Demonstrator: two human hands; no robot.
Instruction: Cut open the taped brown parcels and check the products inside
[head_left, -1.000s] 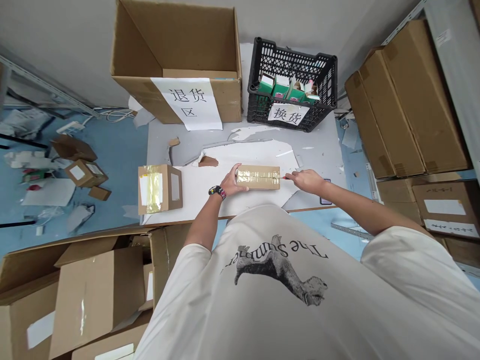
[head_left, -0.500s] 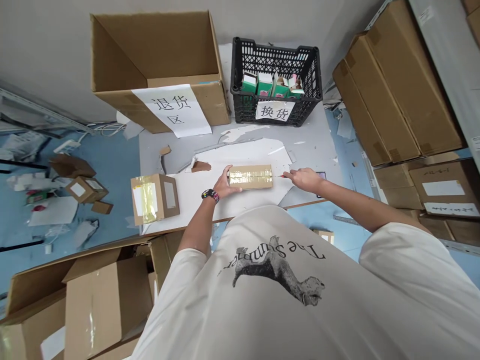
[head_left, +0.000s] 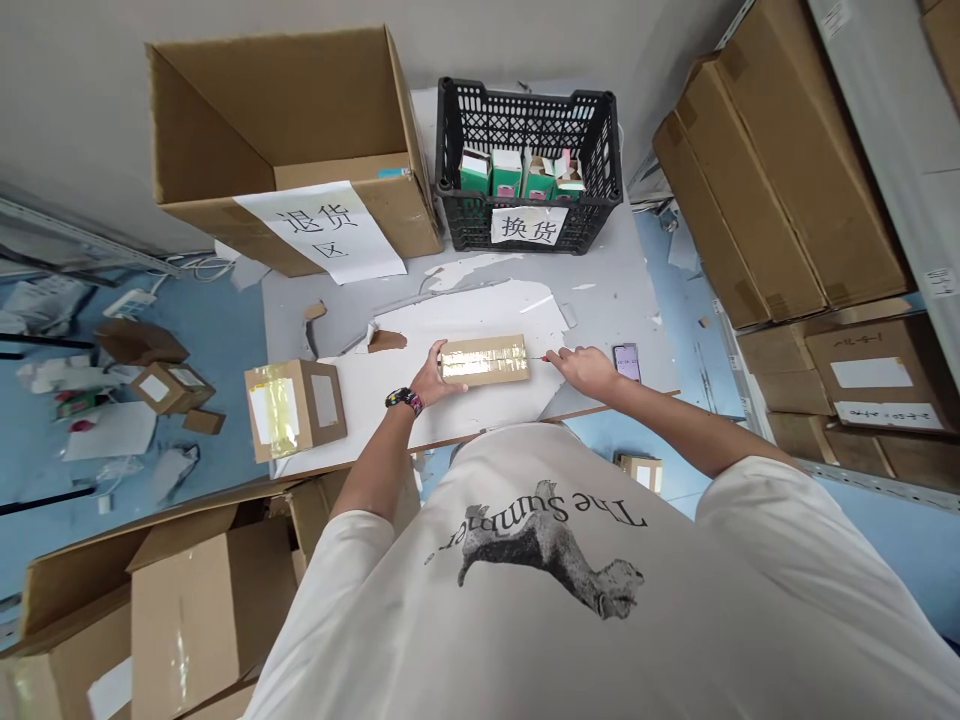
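Clearly, the long taped carton (head_left: 484, 361) lies on the tabletop (head_left: 615, 285), in front of the black crate (head_left: 526, 198). At the carton's left end, the left hand (head_left: 435, 380) is partly open, thumb and fingers spread around the edges to hold it. Just beyond its right end, the right hand (head_left: 586, 373) is closed around a thin tool with a red part (head_left: 545, 358); whether the tip touches cardboard I cannot tell. A loose hold could let the carton slide, and if the tool is a blade, too deep a push could nick the contents. Farther right lies a phone (head_left: 627, 362).
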